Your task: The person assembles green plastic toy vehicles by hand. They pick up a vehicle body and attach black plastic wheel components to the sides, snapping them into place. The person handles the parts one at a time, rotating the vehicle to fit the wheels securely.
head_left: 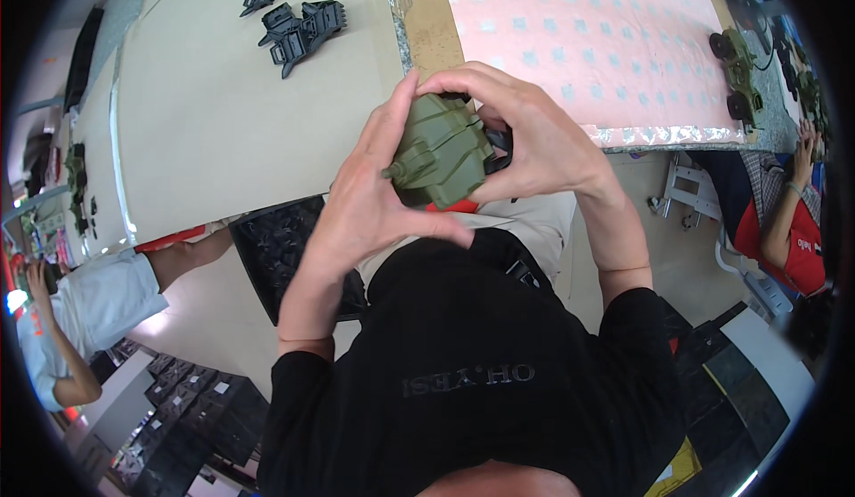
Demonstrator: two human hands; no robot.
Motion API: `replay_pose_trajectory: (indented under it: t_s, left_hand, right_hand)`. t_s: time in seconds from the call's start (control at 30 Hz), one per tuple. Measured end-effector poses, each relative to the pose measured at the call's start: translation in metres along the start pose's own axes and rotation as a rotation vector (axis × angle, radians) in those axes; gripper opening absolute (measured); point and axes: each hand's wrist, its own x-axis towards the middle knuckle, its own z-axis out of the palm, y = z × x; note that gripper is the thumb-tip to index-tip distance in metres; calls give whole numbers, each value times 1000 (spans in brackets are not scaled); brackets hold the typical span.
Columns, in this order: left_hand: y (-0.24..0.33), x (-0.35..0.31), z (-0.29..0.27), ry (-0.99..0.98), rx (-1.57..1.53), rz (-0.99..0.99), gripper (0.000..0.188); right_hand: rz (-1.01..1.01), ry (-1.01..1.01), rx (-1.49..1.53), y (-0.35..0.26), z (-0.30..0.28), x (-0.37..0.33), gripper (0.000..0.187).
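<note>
Between my two hands I hold an olive-green plastic toy vehicle body [445, 151] with angular panels, above my lap at the table's near edge. My left hand [356, 199] closes on its left side, thumb below and fingers along the upper left. On the other side, my right hand [541, 136] curls round the top and right, next to a black part [499, 145] that shows at the body's right side. A patch of red [459, 206] shows just under the body. Its underside and some fingertips are hidden.
Dark grey plastic toy parts [303, 34] lie on the beige table covering [196, 123]. A pink patterned sheet [579, 52] covers the right side, with a green wheeled toy vehicle [741, 78] at its edge. A black bin [245, 246] of dark parts stands below left. Other people sit on both sides.
</note>
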Motion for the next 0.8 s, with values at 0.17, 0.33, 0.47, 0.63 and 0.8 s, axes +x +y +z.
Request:
replay_pose_trajectory:
  t_s: [0.17,0.33,0.47,0.63,0.8]
  left_hand:
    - [-7,-17,1,54,-18,-84,111]
    - [-22,-33,-1,74,-101,81,106]
    - [-18,-44,-3,211,-441,-1,102]
    - [-12,-59,-13,382,-538,-87,111]
    - [-15,-76,-1,361,-649,-130,122]
  right_hand:
    - [11,-86,131,-10,-8,-10,80]
    - [216,309,441,3,-20,-16,41]
    - [262,654,280,40,-22,-16,29]
    - [177,855,-358,88,-24,-17,44]
    - [158,908,-823,106,-22,-18,57]
